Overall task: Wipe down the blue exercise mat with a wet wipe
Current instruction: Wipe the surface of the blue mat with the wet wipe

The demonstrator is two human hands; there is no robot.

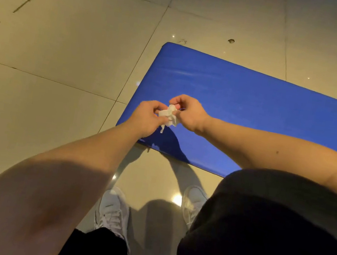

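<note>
Both hands, left hand [146,116] and right hand [187,112], pinch a crumpled white wet wipe [168,115] (bunched small) above the blue mat [244,99].

The exercise mat [255,101] lies flat on the floor [64,55], ahead of you and stretching off to your right. Your left grip [146,117] and right grip [187,112] meet over the mat's left end, near its left edge, and pinch the wet wipe [168,116] between them. Your left shoe [111,213] and right shoe [193,201] stand on the floor before the mat's near edge, the left one closer to you.
</note>
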